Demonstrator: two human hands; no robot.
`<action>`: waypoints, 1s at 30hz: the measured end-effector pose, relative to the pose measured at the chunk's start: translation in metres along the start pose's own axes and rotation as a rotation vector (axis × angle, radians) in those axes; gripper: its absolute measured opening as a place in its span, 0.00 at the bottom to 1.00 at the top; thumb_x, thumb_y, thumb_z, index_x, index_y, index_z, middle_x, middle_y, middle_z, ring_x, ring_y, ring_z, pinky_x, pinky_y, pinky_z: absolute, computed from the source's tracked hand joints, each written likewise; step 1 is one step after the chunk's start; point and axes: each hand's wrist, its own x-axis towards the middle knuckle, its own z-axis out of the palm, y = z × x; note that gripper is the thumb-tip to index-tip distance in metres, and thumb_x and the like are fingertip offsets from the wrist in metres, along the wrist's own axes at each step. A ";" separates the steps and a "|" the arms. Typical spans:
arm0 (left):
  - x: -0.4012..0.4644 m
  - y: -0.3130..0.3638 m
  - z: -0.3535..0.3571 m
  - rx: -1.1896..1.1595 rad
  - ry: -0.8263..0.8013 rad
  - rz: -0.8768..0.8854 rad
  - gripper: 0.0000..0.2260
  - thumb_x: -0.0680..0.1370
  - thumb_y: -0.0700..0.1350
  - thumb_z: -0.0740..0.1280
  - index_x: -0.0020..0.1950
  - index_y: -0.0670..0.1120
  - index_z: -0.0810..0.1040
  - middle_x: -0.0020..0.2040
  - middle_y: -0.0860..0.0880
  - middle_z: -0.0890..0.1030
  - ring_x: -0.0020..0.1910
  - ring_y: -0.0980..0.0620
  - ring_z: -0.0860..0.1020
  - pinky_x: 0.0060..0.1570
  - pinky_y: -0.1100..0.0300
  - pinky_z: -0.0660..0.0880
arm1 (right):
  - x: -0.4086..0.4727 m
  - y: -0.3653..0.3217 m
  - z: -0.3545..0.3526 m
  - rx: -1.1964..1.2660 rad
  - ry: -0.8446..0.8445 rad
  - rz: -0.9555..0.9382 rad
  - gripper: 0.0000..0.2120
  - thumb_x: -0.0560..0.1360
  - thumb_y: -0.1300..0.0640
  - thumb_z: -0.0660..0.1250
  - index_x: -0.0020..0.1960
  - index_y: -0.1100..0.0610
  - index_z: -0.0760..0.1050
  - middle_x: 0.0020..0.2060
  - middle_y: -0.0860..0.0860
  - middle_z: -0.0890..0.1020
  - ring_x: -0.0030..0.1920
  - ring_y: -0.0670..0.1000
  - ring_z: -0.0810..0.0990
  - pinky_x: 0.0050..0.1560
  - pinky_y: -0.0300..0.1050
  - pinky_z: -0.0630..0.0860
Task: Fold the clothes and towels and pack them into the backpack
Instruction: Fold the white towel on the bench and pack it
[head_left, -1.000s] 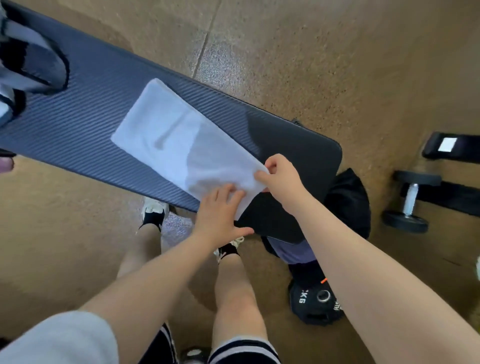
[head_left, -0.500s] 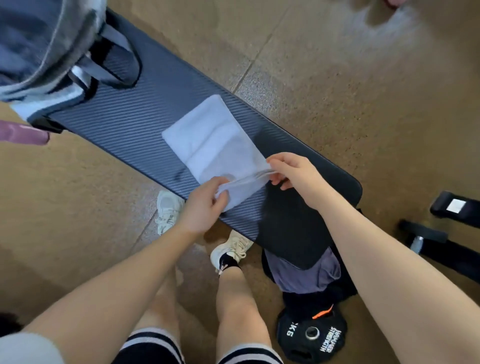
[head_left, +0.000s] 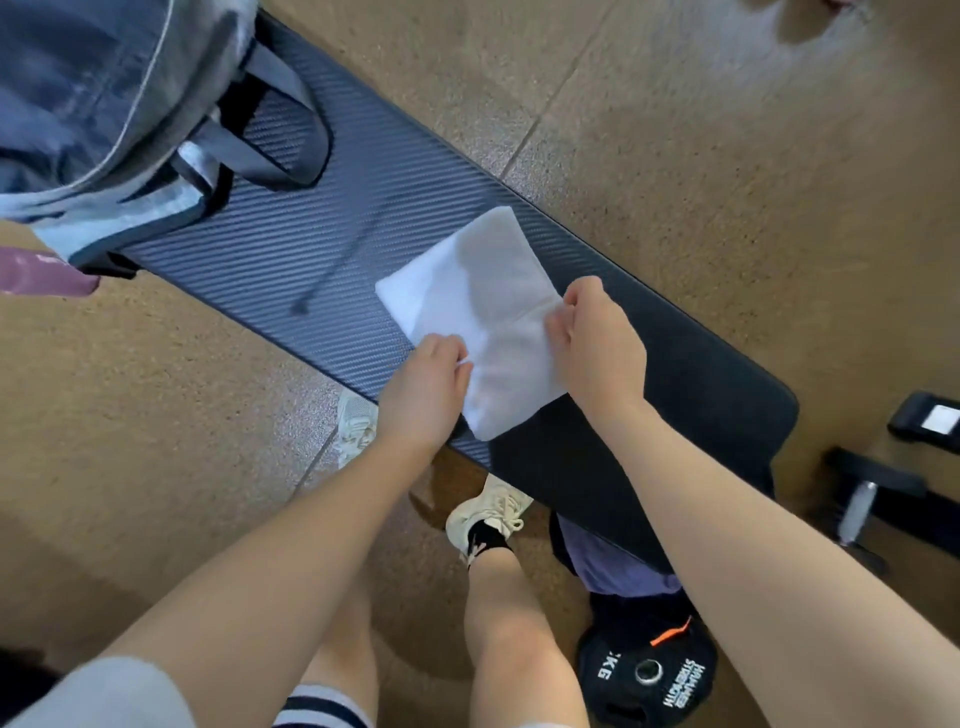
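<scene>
One long dark ribbed tabletop (head_left: 363, 218) runs diagonally over the speckled brown floor (head_left: 701, 156). At its far left end sits the blue-grey backpack (head_left: 93, 104), its straps looping onto the pad. Near the middle of the tabletop lies the white towel (head_left: 483, 312), folded over on itself into a short rectangle, well apart from the backpack. Both hands sit at its folded edges: the left hand (head_left: 423, 392) pinches the left edge with curled fingers, and the right hand (head_left: 597, 348) grips the right edge, knuckles bent. Under the tabletop's near end lie dark and purple clothes (head_left: 618, 566), beside a black weight plate (head_left: 649, 675). A dumbbell (head_left: 857, 509) rests at the right.
</scene>
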 end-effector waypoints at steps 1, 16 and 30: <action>0.001 0.000 0.000 0.020 -0.030 -0.004 0.08 0.80 0.48 0.57 0.53 0.44 0.71 0.54 0.44 0.73 0.49 0.40 0.75 0.42 0.49 0.71 | -0.012 -0.003 0.003 -0.099 0.065 -0.182 0.07 0.75 0.57 0.62 0.51 0.58 0.72 0.43 0.56 0.79 0.42 0.58 0.78 0.41 0.51 0.75; 0.067 -0.020 -0.065 0.175 -0.119 -0.100 0.24 0.74 0.54 0.66 0.64 0.41 0.69 0.60 0.40 0.74 0.62 0.39 0.68 0.57 0.48 0.67 | -0.053 -0.014 0.032 -0.261 -0.370 -0.118 0.30 0.81 0.46 0.49 0.76 0.47 0.36 0.75 0.52 0.34 0.75 0.55 0.33 0.73 0.53 0.36; -0.007 0.010 -0.008 0.162 -0.268 0.472 0.16 0.73 0.37 0.64 0.61 0.40 0.74 0.72 0.43 0.64 0.68 0.43 0.68 0.60 0.50 0.70 | -0.071 0.005 0.004 0.227 0.138 0.275 0.25 0.71 0.61 0.67 0.67 0.60 0.66 0.74 0.56 0.58 0.75 0.56 0.53 0.74 0.54 0.58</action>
